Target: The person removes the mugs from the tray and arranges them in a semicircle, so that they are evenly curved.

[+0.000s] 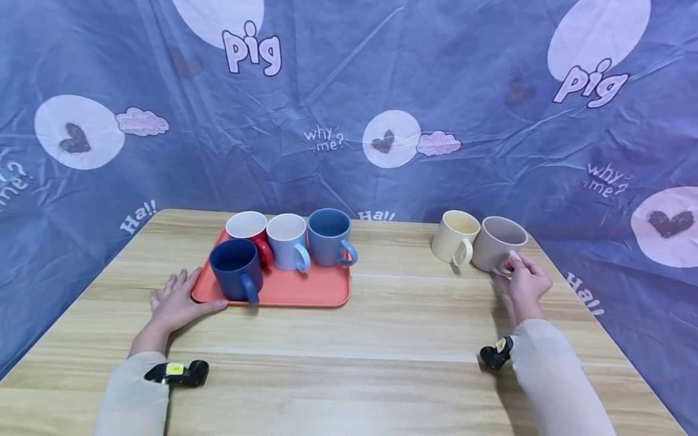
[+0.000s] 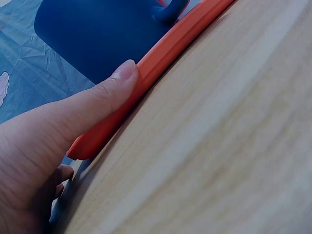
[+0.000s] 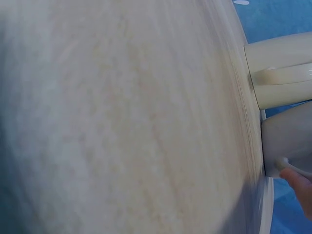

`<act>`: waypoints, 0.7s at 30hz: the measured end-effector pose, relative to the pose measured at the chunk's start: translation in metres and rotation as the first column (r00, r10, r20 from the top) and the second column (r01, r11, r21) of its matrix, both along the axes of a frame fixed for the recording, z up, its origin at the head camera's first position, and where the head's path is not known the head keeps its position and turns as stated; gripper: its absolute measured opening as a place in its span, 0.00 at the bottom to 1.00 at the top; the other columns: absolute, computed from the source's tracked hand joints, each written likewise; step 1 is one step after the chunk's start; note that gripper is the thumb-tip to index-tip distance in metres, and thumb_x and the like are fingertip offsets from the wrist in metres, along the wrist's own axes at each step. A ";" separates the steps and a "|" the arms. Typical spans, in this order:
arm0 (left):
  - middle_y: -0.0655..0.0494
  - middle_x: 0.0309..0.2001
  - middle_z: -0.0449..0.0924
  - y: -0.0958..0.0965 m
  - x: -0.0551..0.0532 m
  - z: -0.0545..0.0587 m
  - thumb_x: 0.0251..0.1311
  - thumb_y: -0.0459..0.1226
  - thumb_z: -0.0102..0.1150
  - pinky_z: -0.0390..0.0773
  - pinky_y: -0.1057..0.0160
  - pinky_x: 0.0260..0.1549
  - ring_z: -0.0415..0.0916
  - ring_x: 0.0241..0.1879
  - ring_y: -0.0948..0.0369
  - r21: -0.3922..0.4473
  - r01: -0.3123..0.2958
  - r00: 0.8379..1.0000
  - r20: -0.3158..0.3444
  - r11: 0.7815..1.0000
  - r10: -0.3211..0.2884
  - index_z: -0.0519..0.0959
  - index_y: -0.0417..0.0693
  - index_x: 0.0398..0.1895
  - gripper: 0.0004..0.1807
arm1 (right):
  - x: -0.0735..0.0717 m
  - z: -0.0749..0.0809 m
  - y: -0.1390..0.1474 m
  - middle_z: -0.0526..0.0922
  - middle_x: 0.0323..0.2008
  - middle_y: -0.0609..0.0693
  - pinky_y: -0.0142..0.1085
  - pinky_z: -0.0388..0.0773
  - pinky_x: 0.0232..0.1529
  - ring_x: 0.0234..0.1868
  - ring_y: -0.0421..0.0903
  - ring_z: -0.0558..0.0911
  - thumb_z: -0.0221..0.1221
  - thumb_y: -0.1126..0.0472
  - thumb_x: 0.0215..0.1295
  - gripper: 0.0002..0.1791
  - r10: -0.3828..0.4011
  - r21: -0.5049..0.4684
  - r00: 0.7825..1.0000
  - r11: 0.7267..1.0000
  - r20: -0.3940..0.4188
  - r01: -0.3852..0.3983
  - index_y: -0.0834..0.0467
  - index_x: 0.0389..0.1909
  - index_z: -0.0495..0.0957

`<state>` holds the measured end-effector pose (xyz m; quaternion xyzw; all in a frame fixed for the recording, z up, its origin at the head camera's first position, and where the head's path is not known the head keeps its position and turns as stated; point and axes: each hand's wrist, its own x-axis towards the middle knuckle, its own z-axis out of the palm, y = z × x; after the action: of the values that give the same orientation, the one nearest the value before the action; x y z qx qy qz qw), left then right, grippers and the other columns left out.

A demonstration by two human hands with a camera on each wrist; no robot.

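Observation:
My right hand (image 1: 528,284) pinches the handle of a grey mug (image 1: 491,248), which stands upright at the right of the table. Close on its left is a cream mug (image 1: 448,241), its handle facing forward. At the left, my left hand (image 1: 177,306) lies with spread fingers round the front left corner of an orange tray (image 1: 308,293). In the left wrist view its thumb (image 2: 109,92) rests against the tray's rim. A navy mug (image 1: 231,272) stands on the tray nearest this hand.
Along the tray's back stand a red mug with a white inside (image 1: 246,226), a light blue mug (image 1: 286,248) and a medium blue mug (image 1: 327,239). The wooden table (image 1: 349,375) ends at a blue printed cloth (image 1: 305,169) behind.

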<state>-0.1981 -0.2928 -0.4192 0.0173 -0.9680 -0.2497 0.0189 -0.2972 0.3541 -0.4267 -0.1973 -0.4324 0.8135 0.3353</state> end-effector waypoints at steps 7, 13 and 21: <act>0.26 0.60 0.38 0.001 0.001 0.001 0.35 0.65 0.56 0.20 0.34 0.45 0.28 0.59 0.36 0.003 -0.004 1.000 -0.001 1.000 0.004 0.45 0.36 0.64 0.60 | 0.007 0.007 -0.003 0.77 0.22 0.49 0.37 0.75 0.16 0.23 0.40 0.77 0.69 0.69 0.37 0.15 0.056 -0.016 0.998 0.998 0.033 -0.056 0.61 0.31 0.80; 0.26 0.60 0.38 0.002 0.001 0.002 0.35 0.65 0.56 0.20 0.35 0.44 0.28 0.59 0.36 0.010 0.000 1.000 -0.001 1.000 0.000 0.45 0.36 0.64 0.60 | 0.021 0.027 -0.014 0.76 0.28 0.46 0.33 0.75 0.21 0.29 0.37 0.76 0.66 0.70 0.42 0.13 0.059 0.033 0.989 0.997 0.137 -0.064 0.57 0.33 0.80; 0.26 0.60 0.37 0.000 -0.001 0.001 0.35 0.65 0.56 0.20 0.34 0.44 0.28 0.59 0.36 0.008 0.001 1.000 0.006 1.000 -0.001 0.45 0.36 0.64 0.60 | 0.042 0.058 -0.028 0.66 0.52 0.53 0.26 0.65 0.47 0.50 0.41 0.66 0.65 0.64 0.44 0.33 0.017 0.236 0.974 0.969 0.226 -0.072 0.54 0.56 0.67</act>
<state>-0.1990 -0.2925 -0.4182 0.0176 -0.9670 -0.2535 0.0161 -0.2552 0.3259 -0.3683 -0.2348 -0.5676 0.7347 0.2880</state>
